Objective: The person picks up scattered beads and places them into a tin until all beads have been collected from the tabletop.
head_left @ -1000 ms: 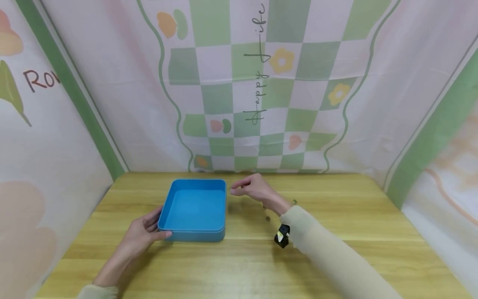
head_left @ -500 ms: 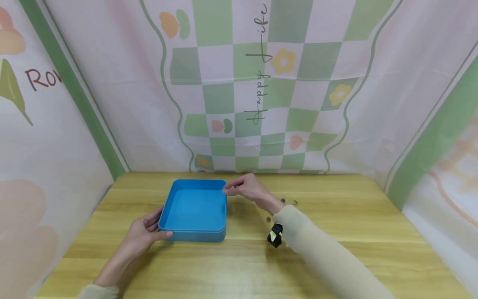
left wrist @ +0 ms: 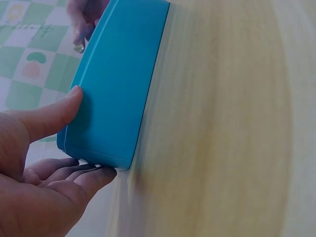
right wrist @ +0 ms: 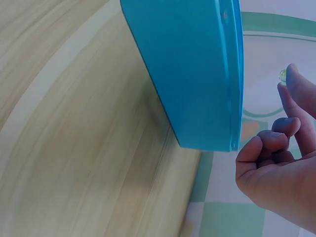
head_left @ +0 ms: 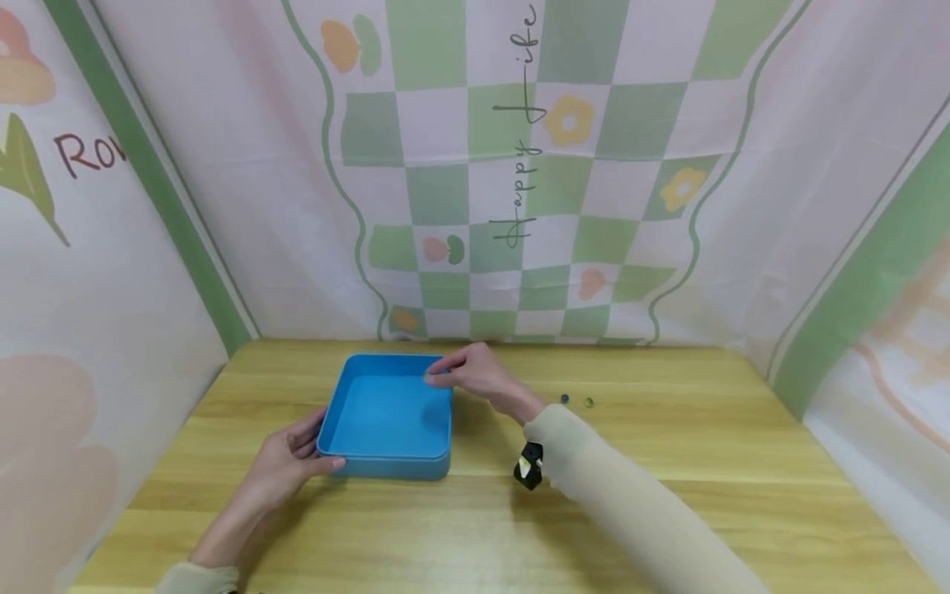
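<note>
A shallow square blue box (head_left: 386, 412), with no lid on it, sits on the table. My left hand (head_left: 278, 462) grips its near left corner, the thumb on the front wall and the fingers along the left side, as the left wrist view (left wrist: 52, 168) also has it. Over the box's right rim reaches my right hand (head_left: 478, 375). Between thumb and forefinger it pinches a clear, yellowish-green glass marble (right wrist: 283, 76), above the inside of the box. The other fingers of that hand are curled. No marble shows on the box's visible floor.
On the wooden table (head_left: 668, 445), right of my right wrist, lie a dark blue marble (head_left: 565, 398) and a greenish marble (head_left: 590, 403). A patterned cloth (head_left: 519, 190) hangs behind the table's far edge. A black wrist device (head_left: 529, 466) hangs under my right sleeve.
My right hand has moved left, from beside the box to over its right rim, carrying the marble. A brownish marble on the table is now hidden by the arm. The left hand stays put.
</note>
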`<control>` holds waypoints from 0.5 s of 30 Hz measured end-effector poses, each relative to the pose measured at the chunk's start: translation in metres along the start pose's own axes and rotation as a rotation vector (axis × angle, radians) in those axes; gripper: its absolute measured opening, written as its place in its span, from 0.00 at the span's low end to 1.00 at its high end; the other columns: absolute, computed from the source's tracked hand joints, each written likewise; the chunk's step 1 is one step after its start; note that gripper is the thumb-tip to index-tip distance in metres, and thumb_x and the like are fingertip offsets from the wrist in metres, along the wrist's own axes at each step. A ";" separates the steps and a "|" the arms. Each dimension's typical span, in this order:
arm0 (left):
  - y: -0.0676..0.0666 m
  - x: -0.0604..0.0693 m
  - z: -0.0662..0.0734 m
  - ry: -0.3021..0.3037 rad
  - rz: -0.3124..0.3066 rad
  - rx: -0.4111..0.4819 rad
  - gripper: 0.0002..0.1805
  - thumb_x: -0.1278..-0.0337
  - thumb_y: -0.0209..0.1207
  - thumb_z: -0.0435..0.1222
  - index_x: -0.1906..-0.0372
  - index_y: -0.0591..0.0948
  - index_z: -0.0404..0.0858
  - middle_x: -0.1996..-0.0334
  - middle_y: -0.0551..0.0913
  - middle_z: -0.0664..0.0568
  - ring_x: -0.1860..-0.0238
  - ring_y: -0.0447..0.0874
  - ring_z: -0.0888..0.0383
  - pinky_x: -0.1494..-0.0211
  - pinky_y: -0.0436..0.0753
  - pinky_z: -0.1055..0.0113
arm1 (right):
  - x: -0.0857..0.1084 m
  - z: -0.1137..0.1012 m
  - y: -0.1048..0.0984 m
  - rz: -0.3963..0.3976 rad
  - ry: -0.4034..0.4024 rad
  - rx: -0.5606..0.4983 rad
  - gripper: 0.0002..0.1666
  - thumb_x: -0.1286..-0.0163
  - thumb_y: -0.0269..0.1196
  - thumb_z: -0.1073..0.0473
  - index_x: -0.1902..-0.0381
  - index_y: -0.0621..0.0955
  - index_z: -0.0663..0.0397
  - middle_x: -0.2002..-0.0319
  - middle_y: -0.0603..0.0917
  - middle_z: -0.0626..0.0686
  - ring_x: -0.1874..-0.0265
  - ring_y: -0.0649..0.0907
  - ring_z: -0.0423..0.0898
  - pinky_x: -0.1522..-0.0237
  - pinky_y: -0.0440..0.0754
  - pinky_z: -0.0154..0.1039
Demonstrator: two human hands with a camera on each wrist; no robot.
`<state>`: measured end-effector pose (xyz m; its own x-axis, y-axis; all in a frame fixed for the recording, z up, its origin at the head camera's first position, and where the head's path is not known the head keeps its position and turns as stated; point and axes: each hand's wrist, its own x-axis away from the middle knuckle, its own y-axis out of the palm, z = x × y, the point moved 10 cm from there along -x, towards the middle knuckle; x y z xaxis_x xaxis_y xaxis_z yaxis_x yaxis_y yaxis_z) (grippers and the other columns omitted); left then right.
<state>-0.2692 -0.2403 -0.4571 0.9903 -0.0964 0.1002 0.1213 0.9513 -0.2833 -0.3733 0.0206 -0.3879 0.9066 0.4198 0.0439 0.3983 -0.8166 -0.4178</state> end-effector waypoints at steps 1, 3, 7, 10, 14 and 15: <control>0.000 0.000 0.000 0.002 -0.001 0.003 0.52 0.39 0.74 0.31 0.18 0.55 0.26 0.21 0.57 0.28 0.24 0.62 0.32 0.29 0.74 0.50 | -0.001 -0.001 0.001 0.001 0.000 0.003 0.12 0.33 0.77 0.55 0.55 0.93 0.55 0.53 0.91 0.49 0.55 0.83 0.45 0.47 0.82 0.44; 0.000 0.000 0.001 0.005 -0.004 0.003 0.52 0.39 0.74 0.31 0.18 0.55 0.26 0.21 0.57 0.28 0.24 0.62 0.32 0.29 0.74 0.50 | -0.002 -0.002 0.004 0.001 0.000 0.011 0.12 0.33 0.77 0.54 0.55 0.93 0.55 0.53 0.90 0.48 0.55 0.82 0.45 0.50 0.81 0.41; -0.001 0.001 0.001 0.006 -0.008 0.008 0.52 0.39 0.74 0.31 0.18 0.55 0.26 0.21 0.57 0.28 0.24 0.62 0.32 0.29 0.74 0.51 | -0.005 -0.005 0.011 -0.014 -0.007 0.015 0.12 0.32 0.76 0.54 0.55 0.93 0.54 0.53 0.90 0.48 0.55 0.83 0.45 0.50 0.79 0.40; -0.001 0.002 0.001 0.002 -0.008 0.017 0.52 0.40 0.74 0.30 0.18 0.55 0.26 0.21 0.57 0.28 0.24 0.62 0.33 0.29 0.74 0.51 | -0.006 -0.007 0.016 -0.019 -0.013 0.020 0.11 0.32 0.76 0.54 0.56 0.93 0.54 0.53 0.90 0.48 0.56 0.82 0.46 0.51 0.78 0.40; 0.000 0.002 0.000 -0.003 -0.008 0.032 0.52 0.40 0.74 0.30 0.18 0.55 0.27 0.21 0.57 0.28 0.24 0.62 0.33 0.28 0.73 0.51 | -0.009 -0.008 0.021 -0.010 -0.004 0.035 0.11 0.34 0.77 0.55 0.57 0.93 0.53 0.52 0.90 0.48 0.54 0.81 0.46 0.50 0.78 0.40; -0.001 0.002 -0.001 -0.003 -0.008 0.033 0.52 0.40 0.74 0.30 0.18 0.55 0.27 0.21 0.57 0.28 0.24 0.62 0.33 0.28 0.73 0.51 | -0.009 -0.009 0.022 -0.008 0.001 0.035 0.11 0.34 0.77 0.54 0.57 0.93 0.52 0.51 0.89 0.47 0.53 0.81 0.46 0.48 0.79 0.41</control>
<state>-0.2674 -0.2411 -0.4573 0.9890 -0.1034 0.1055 0.1271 0.9596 -0.2511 -0.3715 -0.0050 -0.3895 0.9035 0.4259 0.0479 0.4003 -0.7988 -0.4490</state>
